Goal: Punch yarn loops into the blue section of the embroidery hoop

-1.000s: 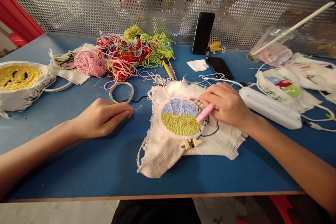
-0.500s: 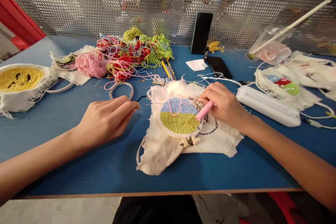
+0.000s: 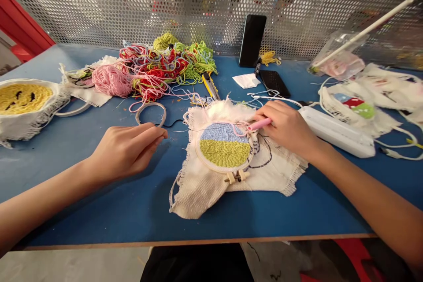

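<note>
The right hand (image 3: 287, 128) pinches a pink punch needle (image 3: 259, 124) between thumb & fingers, tip at the upper right rim of the embroidery hoop (image 3: 224, 146). The hoop lies near the middle of the desk (image 3: 109, 211), a bit toward the front edge, clamped on a piece of white monk's cloth (image 3: 211, 185) w/ frayed edges. Inside the hoop the upper part is filled w/ light blue loops, the lower part w/ yellow-green loops. A pink yarn strand (image 3: 239, 128) runs from the needle over the blue part.

The left hand (image 3: 127, 150) rests on the desk left of the cloth, fingertips pressed together on a thin dark thread (image 3: 185, 130) that goes toward the hoop.

Just behind the left hand lies an empty hoop ring (image 3: 151, 113). Toward the back edge is a tangled yarn pile (image 3: 158, 64), pink, red, green. At the left edge sits a yellow punch piece (image 3: 24, 97) w/ dark marks. A black phone (image 3: 252, 40) leans upright on the perforated metal screen (image 3: 99, 4) at the back; another dark phone (image 3: 273, 83) lies flat near it. Right of the right hand is a long white case (image 3: 337, 132). No writing or brand is readable anywhere.
</note>
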`<state>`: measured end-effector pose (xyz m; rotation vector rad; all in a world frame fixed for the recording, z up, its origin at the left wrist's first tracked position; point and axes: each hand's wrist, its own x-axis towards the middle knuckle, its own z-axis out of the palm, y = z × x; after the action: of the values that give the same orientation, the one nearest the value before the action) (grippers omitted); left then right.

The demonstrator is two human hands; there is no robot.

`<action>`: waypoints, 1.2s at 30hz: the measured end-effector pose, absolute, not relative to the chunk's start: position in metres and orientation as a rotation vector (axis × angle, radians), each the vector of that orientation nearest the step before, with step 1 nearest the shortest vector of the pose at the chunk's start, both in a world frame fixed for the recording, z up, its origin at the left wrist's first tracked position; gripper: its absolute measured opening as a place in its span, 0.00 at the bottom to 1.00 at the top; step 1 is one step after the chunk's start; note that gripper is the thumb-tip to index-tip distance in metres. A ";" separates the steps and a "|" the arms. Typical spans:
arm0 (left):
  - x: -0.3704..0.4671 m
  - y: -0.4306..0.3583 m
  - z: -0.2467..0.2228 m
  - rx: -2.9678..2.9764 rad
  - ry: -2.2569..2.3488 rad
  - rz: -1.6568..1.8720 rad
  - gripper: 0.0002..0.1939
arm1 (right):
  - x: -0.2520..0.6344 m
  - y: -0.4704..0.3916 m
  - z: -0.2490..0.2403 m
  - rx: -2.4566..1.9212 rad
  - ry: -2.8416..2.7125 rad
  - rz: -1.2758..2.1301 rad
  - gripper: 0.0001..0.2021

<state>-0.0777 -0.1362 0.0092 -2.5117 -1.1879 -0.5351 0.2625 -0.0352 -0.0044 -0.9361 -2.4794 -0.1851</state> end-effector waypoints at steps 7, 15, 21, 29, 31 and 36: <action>-0.079 -0.134 0.007 -2.476 -1.170 -0.559 0.07 | 0.253 -0.052 0.005 -1.083 -2.217 0.275 0.10; -0.076 -0.132 0.005 -2.524 -1.157 -0.567 0.09 | 0.231 -0.069 0.010 -1.057 -2.226 0.649 0.08; -0.075 -0.132 0.004 -2.505 -1.193 -0.576 0.10 | 0.223 -0.091 0.021 -0.912 -2.362 0.791 0.11; -0.073 -0.135 -0.001 -2.544 -1.239 -0.673 0.10 | 0.205 -0.106 0.016 -0.387 -2.646 0.532 0.16; -0.075 -0.135 -0.001 -2.538 -1.238 -0.665 0.11 | 0.206 -0.105 0.018 -0.349 -2.554 0.434 0.10; -0.079 -0.134 0.001 -2.535 -1.210 -0.652 0.12 | 0.220 -0.100 0.024 -0.710 -2.268 0.181 0.12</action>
<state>-0.0795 -0.1337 0.0010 -2.5348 -1.2099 -0.6522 0.2202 -0.0998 0.0241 -0.7099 -2.2677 0.1814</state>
